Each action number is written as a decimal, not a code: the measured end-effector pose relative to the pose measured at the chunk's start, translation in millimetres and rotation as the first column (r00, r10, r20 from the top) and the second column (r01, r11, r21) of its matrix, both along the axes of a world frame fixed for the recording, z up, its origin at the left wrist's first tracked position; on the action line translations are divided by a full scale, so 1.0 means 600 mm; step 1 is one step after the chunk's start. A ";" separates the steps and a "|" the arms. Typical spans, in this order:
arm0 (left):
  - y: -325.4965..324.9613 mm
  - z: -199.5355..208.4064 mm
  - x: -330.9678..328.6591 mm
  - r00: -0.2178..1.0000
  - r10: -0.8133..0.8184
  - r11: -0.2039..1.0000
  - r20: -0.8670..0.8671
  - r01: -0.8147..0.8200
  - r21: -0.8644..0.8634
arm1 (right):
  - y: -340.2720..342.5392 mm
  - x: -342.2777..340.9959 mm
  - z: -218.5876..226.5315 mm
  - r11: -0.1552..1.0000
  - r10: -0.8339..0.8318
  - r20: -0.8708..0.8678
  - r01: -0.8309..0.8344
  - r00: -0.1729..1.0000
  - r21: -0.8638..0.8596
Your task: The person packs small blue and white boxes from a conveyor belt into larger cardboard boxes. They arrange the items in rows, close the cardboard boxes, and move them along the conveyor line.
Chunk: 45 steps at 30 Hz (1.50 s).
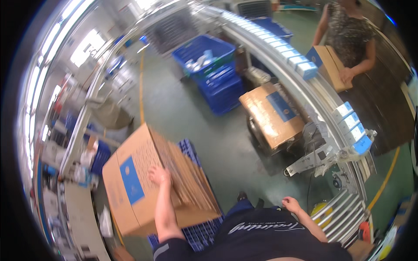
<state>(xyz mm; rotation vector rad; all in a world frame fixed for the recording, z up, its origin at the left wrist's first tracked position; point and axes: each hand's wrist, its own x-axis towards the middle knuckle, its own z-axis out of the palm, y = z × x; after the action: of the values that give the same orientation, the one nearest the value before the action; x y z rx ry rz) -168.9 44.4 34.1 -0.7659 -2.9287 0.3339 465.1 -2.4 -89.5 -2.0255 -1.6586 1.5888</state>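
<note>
A stack of flattened cardboard cartons (138, 162) leans on a blue plastic pallet (204, 232) at my left. The front carton is brown with a blue printed panel (132, 179). My left hand (160, 175) rests on that carton's face near its edge, fingers spread against the cardboard. To the right of my body, my right hand (291, 202) hangs apart from everything, its fingers loosely curled in with nothing visible in them. Nearest to it are the metal rollers (337, 213) of a conveyor end.
Ahead right, a cardboard box (273, 115) stands beside the conveyor (278, 61), which carries rows of small white-and-blue boxes (305, 68). Stacked blue crates (217, 85) stand farther off. Across the conveyor, a person (355, 39) holds a brown carton (333, 67). A workbench (80, 217) lies far left.
</note>
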 end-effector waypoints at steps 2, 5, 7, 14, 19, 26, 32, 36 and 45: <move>-0.037 0.007 -0.072 0.909 -0.387 0.918 -0.153 0.396 0.030 | 0.060 -0.154 0.015 0.978 0.186 -0.077 -0.177 0.980 0.108; 0.005 0.242 0.008 0.771 -0.636 0.758 0.035 0.616 0.214 | 0.196 -0.266 0.071 0.854 0.503 0.020 -0.500 0.864 0.140; 0.042 0.299 0.021 0.471 -0.881 0.441 -0.039 0.848 0.295 | 0.281 -0.313 0.108 0.810 0.389 -0.028 -0.328 0.921 0.487; 0.425 0.473 -0.013 -0.016 -0.998 -0.056 -0.059 0.625 0.778 | 0.620 -0.269 0.498 0.043 -0.173 0.029 -0.022 0.985 0.999; 0.781 0.340 -0.062 0.063 -0.960 -0.123 -0.273 0.781 0.612 | 0.665 -0.331 0.599 0.035 -0.261 0.036 -0.027 0.965 0.999; 0.939 0.372 0.304 -0.502 -0.758 -0.637 -0.416 0.706 0.309 | 0.822 -0.429 0.487 0.195 -0.546 0.467 -0.437 0.695 0.878; 1.050 0.305 0.272 -0.623 -0.613 -0.766 -0.485 0.619 0.172 | 0.908 -0.534 0.546 0.582 -0.489 0.490 -0.149 0.722 0.800; 1.000 0.239 0.185 -0.691 -0.464 -0.883 -0.554 0.407 0.233 | 0.913 -0.537 0.598 0.810 -0.339 0.483 -0.011 0.807 0.587; 1.122 0.404 0.219 -0.946 0.324 -0.686 0.002 -0.233 0.689 | 0.770 -0.514 0.616 0.844 -0.529 0.793 0.283 0.301 0.456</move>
<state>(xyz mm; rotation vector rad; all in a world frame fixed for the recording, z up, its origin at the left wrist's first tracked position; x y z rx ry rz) -37.4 717.8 276.6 2.3791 -0.9825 0.2508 156.8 459.6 280.2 -3.0404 -1.1191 -0.0376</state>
